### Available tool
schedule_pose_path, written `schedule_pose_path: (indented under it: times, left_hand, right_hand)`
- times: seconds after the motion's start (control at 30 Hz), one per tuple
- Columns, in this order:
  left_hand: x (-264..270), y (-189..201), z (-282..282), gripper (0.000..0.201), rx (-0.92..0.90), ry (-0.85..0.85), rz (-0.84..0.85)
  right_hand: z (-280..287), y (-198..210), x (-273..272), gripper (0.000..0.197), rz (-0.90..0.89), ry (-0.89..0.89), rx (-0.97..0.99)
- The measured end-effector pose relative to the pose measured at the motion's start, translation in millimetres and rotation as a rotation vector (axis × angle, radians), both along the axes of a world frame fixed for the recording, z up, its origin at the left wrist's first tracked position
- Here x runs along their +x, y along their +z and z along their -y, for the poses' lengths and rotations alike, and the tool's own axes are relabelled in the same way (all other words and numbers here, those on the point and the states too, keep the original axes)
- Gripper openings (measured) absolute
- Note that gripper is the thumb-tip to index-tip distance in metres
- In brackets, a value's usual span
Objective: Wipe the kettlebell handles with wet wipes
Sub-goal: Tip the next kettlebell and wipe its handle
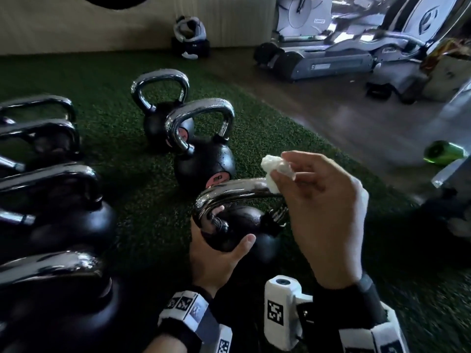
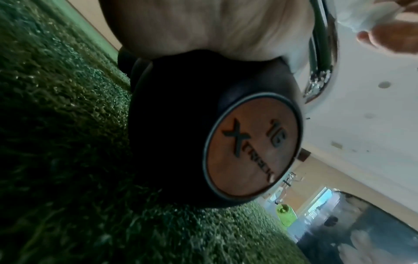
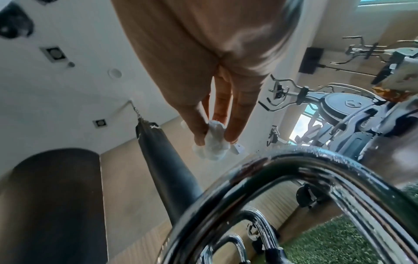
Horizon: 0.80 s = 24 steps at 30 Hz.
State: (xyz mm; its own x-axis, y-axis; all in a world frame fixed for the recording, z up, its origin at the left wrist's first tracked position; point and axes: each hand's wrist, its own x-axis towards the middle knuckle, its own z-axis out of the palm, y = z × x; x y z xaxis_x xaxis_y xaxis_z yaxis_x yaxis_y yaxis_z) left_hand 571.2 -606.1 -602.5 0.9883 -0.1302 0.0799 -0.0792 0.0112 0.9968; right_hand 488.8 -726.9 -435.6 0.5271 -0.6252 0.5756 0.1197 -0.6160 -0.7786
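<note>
A black kettlebell [image 1: 237, 230] with a chrome handle [image 1: 237, 192] stands on the green turf in front of me. My left hand [image 1: 219, 253] grips its round body from the near side, thumb on top and fingers curled behind. In the left wrist view the body [image 2: 181, 134] shows an orange "16" label [image 2: 251, 148]. My right hand [image 1: 281, 169] pinches a crumpled white wet wipe [image 1: 269, 161] at the right end of the handle's top bar. In the right wrist view the wipe [image 3: 212, 144] hangs from the fingertips [image 3: 233, 135] just above the wet handle [image 3: 282, 164]; contact is unclear.
Two more kettlebells [image 1: 204, 149] [image 1: 160, 103] stand just beyond, and several lie in a row at the left [image 1: 51, 200]. A green bottle [image 1: 443, 152] lies on the wooden floor to the right. Exercise machines [image 1: 331, 54] line the back; a punching bag [image 3: 162, 160] hangs nearby.
</note>
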Motion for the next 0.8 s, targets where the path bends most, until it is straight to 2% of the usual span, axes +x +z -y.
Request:
schedule_pose_path:
  times: [0.2, 0.3, 0.47, 0.6, 0.7, 0.8]
  left_hand:
    - [-3, -1, -1, 0.107, 0.011, -0.006, -0.009]
    - [-3, -1, -2, 0.108, 0.013, -0.013, -0.030]
    - [-7, 5, -5, 0.104, 0.022, -0.011, -0.035]
    - [-8, 5, -4, 0.102, 0.024, -0.028, -0.038]
    - [-6, 3, -4, 0.108, 0.036, -0.029, -0.056]
    - [-6, 3, -4, 0.121, 0.044, -0.021, -0.081]
  right_hand:
    - [-25, -17, 23, 0.016, -0.047, 0.010, -0.246]
    - [-26, -27, 24, 0.015, -0.061, -0.014, -0.259]
    - [5, -34, 13, 0.015, -0.107, -0.189, -0.221]
    - [-3, -35, 18, 0.017, -0.147, -0.131, -0.287]
    - [5, -39, 18, 0.018, -0.124, -0.152, -0.195]
    - [34, -48, 13, 0.018, -0.171, -0.179, 0.057]
